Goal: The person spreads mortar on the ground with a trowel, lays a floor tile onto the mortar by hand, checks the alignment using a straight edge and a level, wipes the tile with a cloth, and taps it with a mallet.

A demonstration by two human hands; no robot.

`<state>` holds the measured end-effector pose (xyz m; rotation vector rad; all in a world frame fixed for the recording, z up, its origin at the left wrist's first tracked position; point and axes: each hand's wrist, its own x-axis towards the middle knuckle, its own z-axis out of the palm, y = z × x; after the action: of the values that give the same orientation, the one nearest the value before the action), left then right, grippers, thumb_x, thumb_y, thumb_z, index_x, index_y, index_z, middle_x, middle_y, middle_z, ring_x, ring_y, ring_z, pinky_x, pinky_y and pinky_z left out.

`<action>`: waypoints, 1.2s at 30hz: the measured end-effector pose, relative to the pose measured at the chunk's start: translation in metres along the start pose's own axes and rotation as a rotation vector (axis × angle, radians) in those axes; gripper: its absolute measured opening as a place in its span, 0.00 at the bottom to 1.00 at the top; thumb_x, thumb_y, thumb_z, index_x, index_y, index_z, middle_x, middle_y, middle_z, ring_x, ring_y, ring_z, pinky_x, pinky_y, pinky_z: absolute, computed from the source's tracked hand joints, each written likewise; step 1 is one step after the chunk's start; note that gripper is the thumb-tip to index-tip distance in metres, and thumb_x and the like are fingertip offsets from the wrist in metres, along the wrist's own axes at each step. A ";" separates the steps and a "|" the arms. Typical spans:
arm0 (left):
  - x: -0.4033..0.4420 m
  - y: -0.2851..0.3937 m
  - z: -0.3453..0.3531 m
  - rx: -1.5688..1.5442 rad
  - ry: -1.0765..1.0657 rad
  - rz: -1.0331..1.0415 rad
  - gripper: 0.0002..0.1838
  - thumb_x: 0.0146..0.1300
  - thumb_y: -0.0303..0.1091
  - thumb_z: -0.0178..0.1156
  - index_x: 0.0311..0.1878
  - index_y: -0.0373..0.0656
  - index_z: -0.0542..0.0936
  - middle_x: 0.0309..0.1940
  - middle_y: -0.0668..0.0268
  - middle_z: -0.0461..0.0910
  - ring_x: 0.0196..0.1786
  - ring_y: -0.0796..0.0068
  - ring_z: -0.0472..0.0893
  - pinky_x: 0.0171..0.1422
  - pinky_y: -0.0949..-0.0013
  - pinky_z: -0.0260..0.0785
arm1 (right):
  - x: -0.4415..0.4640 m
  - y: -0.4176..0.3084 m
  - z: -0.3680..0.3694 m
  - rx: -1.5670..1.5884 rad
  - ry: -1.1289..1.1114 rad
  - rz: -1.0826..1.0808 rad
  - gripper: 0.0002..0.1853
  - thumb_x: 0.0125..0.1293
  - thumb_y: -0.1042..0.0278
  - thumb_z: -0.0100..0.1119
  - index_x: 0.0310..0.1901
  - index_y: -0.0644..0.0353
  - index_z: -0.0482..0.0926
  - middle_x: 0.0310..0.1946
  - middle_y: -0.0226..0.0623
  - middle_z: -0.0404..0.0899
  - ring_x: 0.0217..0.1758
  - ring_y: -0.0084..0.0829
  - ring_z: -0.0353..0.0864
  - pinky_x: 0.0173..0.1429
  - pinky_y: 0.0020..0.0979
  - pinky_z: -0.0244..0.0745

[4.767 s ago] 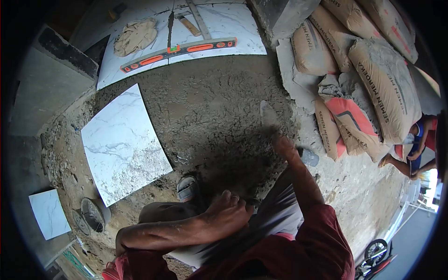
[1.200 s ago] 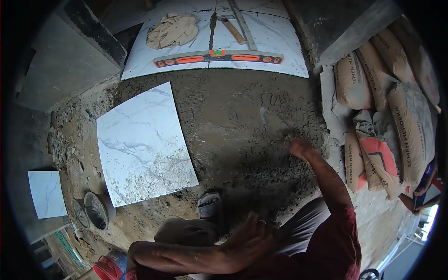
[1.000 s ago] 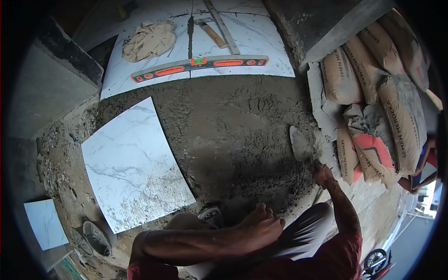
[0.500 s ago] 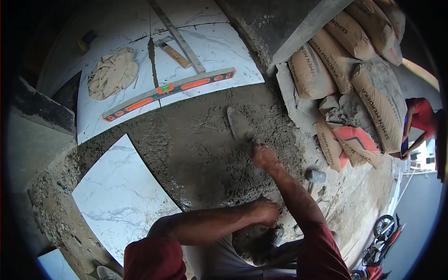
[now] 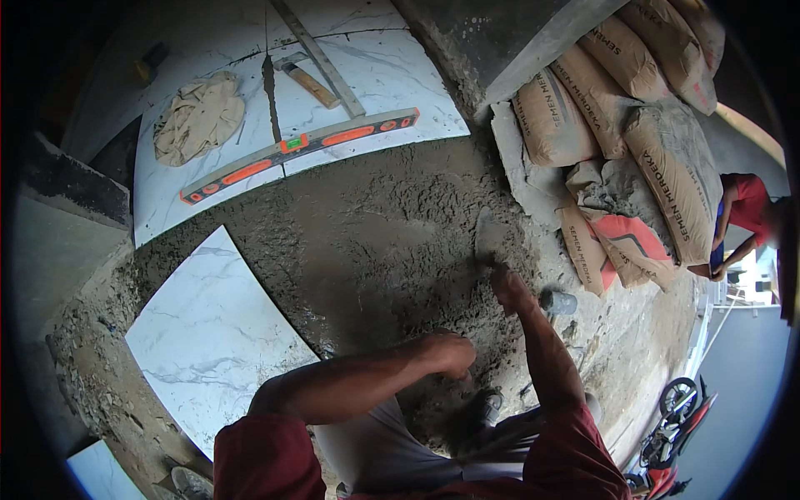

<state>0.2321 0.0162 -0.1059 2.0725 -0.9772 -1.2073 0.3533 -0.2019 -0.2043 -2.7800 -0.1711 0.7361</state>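
Observation:
My right hand (image 5: 510, 287) is closed round the handle of a trowel (image 5: 484, 236), whose blade rests on the wet grey mortar (image 5: 375, 225) near its right side. My left hand (image 5: 450, 353) hangs over the mortar's lower part with its fingers curled; whether it holds anything is hidden. A marbled white tile (image 5: 217, 342) lies at the left, partly behind my left forearm. Beyond the mortar, laid tiles (image 5: 400, 75) carry an orange and grey spirit level (image 5: 294, 144), a wooden-handled hammer (image 5: 310, 83), a metal straightedge (image 5: 321, 58) and a beige cloth (image 5: 198, 118).
Cement bags (image 5: 673, 175) are stacked at the upper right, beside a concrete pillar (image 5: 533, 50). A mallet head (image 5: 558, 302) lies right of my right hand. Another person (image 5: 744, 208) crouches at the far right, above a motorbike (image 5: 667, 433). A bucket (image 5: 190, 483) shows at the bottom left.
Since half a second ago, my right hand has moved right with the trowel, and my left hand has shifted slightly up and left. The view barely differs.

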 end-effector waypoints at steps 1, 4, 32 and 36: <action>0.000 -0.003 0.001 -0.030 0.011 0.000 0.23 0.59 0.49 0.61 0.49 0.40 0.81 0.45 0.52 0.82 0.51 0.52 0.80 0.54 0.53 0.72 | -0.002 -0.003 0.003 0.042 0.012 -0.049 0.26 0.72 0.51 0.32 0.56 0.61 0.74 0.45 0.57 0.80 0.52 0.56 0.78 0.55 0.45 0.75; 0.006 -0.006 0.007 -0.029 -0.009 0.011 0.23 0.60 0.49 0.61 0.49 0.39 0.81 0.46 0.51 0.81 0.53 0.52 0.79 0.55 0.53 0.72 | 0.010 -0.020 0.037 0.077 0.022 -0.062 0.19 0.69 0.58 0.39 0.48 0.62 0.77 0.39 0.59 0.79 0.44 0.57 0.81 0.44 0.47 0.75; 0.008 -0.004 -0.011 -0.003 -0.096 -0.093 0.25 0.62 0.52 0.57 0.47 0.37 0.79 0.43 0.51 0.81 0.50 0.53 0.80 0.55 0.52 0.70 | 0.039 0.011 0.008 0.445 -0.254 0.149 0.17 0.70 0.55 0.46 0.51 0.58 0.73 0.36 0.36 0.77 0.35 0.35 0.76 0.38 0.36 0.74; 0.009 -0.022 0.003 -0.025 0.008 -0.038 0.26 0.62 0.52 0.58 0.47 0.36 0.78 0.44 0.49 0.81 0.51 0.51 0.80 0.54 0.51 0.70 | -0.036 0.060 0.038 0.675 -0.168 0.226 0.17 0.70 0.57 0.51 0.55 0.56 0.71 0.30 0.29 0.73 0.27 0.28 0.72 0.29 0.33 0.72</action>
<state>0.2391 0.0215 -0.1284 2.0833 -0.9184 -1.2237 0.3059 -0.2572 -0.2362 -2.1112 0.3129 0.8804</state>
